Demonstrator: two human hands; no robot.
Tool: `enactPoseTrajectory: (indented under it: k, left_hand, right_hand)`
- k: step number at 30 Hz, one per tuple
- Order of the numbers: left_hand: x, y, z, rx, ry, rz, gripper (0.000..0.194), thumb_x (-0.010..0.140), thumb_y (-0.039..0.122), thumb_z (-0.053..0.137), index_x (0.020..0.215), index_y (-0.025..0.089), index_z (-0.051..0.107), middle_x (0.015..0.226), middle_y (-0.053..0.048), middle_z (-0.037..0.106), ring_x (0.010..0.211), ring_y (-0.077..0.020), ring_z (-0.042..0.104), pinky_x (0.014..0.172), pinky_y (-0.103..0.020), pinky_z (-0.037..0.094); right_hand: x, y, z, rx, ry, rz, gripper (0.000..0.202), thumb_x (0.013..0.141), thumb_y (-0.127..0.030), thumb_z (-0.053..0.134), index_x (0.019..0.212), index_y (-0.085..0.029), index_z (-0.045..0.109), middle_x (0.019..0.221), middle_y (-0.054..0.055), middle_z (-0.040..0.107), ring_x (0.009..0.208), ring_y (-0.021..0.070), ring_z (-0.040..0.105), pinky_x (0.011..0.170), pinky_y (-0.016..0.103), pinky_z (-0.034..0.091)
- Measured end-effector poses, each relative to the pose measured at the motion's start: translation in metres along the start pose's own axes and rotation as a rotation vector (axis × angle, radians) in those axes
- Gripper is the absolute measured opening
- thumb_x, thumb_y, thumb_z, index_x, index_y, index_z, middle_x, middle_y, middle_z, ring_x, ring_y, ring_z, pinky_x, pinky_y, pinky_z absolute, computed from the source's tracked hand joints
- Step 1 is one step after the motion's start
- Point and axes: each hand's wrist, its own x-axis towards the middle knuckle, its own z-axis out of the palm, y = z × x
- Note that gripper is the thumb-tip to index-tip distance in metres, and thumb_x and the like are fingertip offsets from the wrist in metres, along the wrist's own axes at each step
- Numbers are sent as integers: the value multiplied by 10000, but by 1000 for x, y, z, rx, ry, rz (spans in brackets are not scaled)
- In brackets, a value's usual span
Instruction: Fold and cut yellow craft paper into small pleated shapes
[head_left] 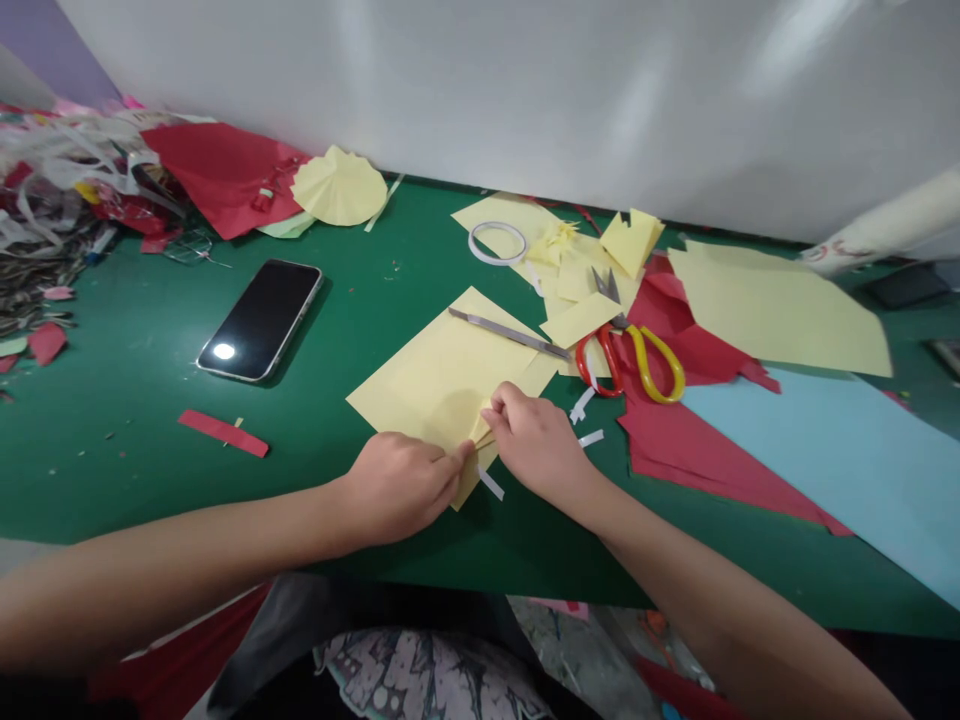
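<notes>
On the green table lies a yellow paper sheet (pixel 427 375), turned at an angle in front of me. A slim metal craft knife (pixel 510 333) rests across its upper right part. My left hand (pixel 409 485) is closed, its thumb and finger on a small folded yellow strip over the sheet's lower right part. My right hand (pixel 536 440) pinches the other end of that strip, just right of the left fingertips. Beneath the hands a small white tape piece (pixel 490 483) sticks out.
Scissors (pixel 630 345) with red and yellow handles, a tape ring (pixel 497 243) and yellow scraps lie behind right. Red paper (pixel 697 450) and blue paper (pixel 840 440) are at right. A phone (pixel 261 320) and a red strip (pixel 223 432) lie left; a wall (pixel 480 90) stands behind.
</notes>
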Motion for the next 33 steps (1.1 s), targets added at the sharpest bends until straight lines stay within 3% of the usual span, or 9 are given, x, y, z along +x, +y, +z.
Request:
enactPoseTrajectory:
  k: [4,10,33]
  left_hand:
    - [2,-2,0,-57,50,-127,280,832,244,329,991,182,551,563,33,608,454,-119,547,383,-236,349]
    - [3,-2,-1,-28,4,-45,301,814,233,350,1044,152,526,543,28,590,451,-131,539,379,-253,335]
    - [5,2,-2,25,-71,3,367,822,233,311,1123,103,476,565,1,595,463,-146,551,374,-263,327]
  right_hand:
    - [-2,0,0,-29,2,-2,103,830,-224,347,776,-176,420,629,6,557,528,127,484,468,222,219]
    - [-2,1,2,-33,22,-20,111,839,-219,332,772,-175,408,660,15,569,540,128,496,469,224,218]
    - [-2,-3,4,-96,29,-1,112,828,-227,359,768,-168,435,670,20,600,554,147,535,455,236,196]
